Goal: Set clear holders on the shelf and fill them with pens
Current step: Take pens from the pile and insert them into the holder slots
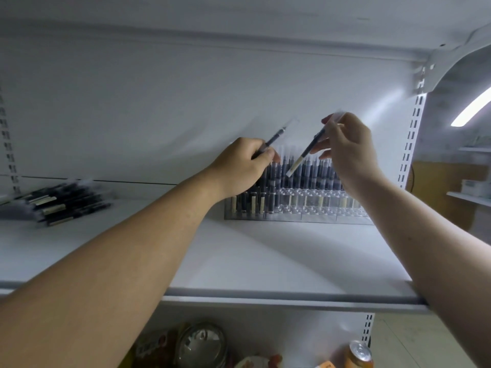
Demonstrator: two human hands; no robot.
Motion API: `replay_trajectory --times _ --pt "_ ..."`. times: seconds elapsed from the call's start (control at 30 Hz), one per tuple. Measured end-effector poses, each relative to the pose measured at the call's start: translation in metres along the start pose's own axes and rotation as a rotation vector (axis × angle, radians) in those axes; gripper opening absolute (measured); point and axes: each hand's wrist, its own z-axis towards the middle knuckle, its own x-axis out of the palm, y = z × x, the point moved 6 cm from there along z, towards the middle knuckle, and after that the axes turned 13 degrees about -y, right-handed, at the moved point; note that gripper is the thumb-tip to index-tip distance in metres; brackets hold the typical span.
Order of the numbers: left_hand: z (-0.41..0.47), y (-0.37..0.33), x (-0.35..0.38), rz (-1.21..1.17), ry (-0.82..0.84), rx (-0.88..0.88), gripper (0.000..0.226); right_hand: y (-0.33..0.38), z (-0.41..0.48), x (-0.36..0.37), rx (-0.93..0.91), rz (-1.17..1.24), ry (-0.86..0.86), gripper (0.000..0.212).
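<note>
Your left hand grips a dark pen; your right hand pinches a second pen above the clear holder at 12 o'clock.

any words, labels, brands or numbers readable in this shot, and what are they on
No text here can be read.
Pile of pens on the shelf: pale bands, too blurred.
Standing pens in the clear holder: pale labels, too small.
Orange can below: print unreadable.
Packaging below: blurred marks only.
</note>
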Motion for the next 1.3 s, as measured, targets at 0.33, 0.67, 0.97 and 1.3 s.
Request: replay_trajectory --times 0.33,0.67,0.97,1.3 --pt "0.0 -0.007 -0.001 -0.041 -0.019 0.049 0.027 -0.001 -0.012 0.019 -0.117 -0.234 0.147 0.021" --pt "0.003 -0.005 -0.002 -0.096 -0.05 0.055 0.02 0.003 -0.035 0.042 -0.162 -0.383 0.363 0.017" --pt "0.0 -0.008 -0.001 -0.064 -0.038 0.043 0.021 -0.001 -0.034 0.048 -0.16 -0.396 0.395 0.015" --pt "-0.003 -0.016 -0.001 -0.003 -0.032 0.098 0.022 -0.011 -0.034 0.049 -0.146 -0.417 0.427 0.032"
